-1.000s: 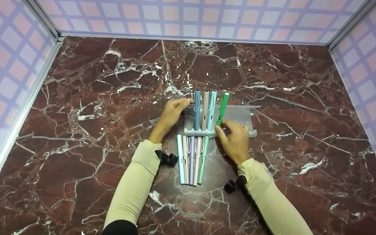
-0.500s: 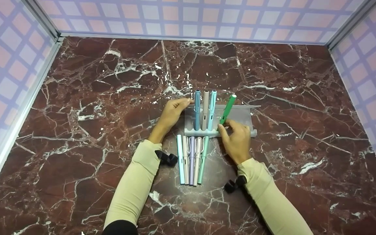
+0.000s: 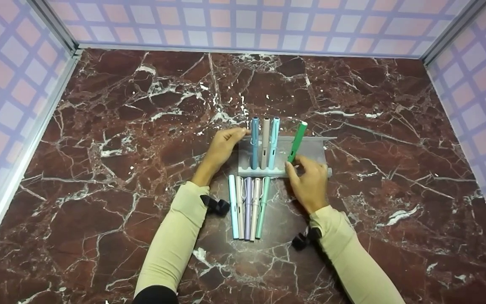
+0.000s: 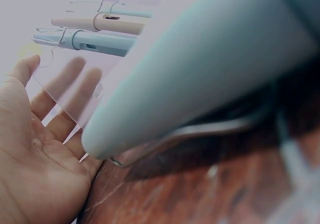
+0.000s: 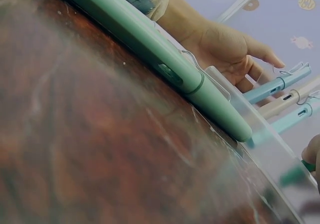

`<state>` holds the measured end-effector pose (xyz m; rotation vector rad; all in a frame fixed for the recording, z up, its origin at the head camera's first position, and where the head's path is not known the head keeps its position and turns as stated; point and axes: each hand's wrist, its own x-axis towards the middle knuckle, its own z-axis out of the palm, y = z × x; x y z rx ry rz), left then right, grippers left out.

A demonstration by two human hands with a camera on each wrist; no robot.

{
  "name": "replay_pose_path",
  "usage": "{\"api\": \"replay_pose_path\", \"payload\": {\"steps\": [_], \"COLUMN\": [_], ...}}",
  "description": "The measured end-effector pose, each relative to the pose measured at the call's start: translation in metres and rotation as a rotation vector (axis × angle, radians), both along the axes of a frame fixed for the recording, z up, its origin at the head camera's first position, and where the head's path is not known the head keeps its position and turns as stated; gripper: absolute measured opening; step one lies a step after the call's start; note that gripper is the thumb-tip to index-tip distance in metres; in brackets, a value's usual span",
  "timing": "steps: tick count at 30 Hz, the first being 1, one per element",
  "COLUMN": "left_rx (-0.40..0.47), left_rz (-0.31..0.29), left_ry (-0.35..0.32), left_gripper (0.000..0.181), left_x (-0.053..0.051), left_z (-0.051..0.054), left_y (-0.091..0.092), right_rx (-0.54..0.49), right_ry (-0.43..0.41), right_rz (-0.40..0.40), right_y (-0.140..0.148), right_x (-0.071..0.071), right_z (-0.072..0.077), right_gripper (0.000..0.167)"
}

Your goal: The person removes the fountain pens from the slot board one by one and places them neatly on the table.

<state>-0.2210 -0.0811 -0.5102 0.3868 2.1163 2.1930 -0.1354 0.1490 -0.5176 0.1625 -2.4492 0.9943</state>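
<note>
A clear pen stand holds a dark blue pen, a taupe pen and a light blue pen upright in its notched front ledge. My left hand grips the stand's upper left edge; in the left wrist view, several fingers show behind the clear panel. Between thumb and fingers of my right hand, a green pen is pinched near its lower end, leaning right over the ledge. In the right wrist view, only a bit of that hand shows at the right edge.
Several pens lie side by side in front of the stand: turquoise, beige, purple, pale pink and mint green. Both forearms flank them on the marbled tabletop. Checkered walls enclose the table.
My right hand has shifted slightly right with the green pen, whose top has tilted and moved right. The left hand and the other pens have stayed put.
</note>
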Motion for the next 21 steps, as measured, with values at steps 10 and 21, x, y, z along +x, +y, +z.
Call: {"api": "replay_pose_path", "payload": {"steps": [10, 21], "left_rx": [0.023, 0.002], "left_rz": [-0.002, 0.007], "left_ry": [-0.016, -0.029], "left_gripper": [0.027, 0.026], "left_x": [0.0002, 0.0003], "left_z": [-0.0002, -0.0002], "left_y": [0.0005, 0.0004], "right_rx": [0.015, -0.004], "right_ry": [0.015, 0.010], "right_rz": [-0.010, -0.006], "right_y": [0.0055, 0.0102], "right_x": [0.0006, -0.0007], "right_z": [0.0004, -0.0004], "right_gripper": [0.012, 0.013]}}
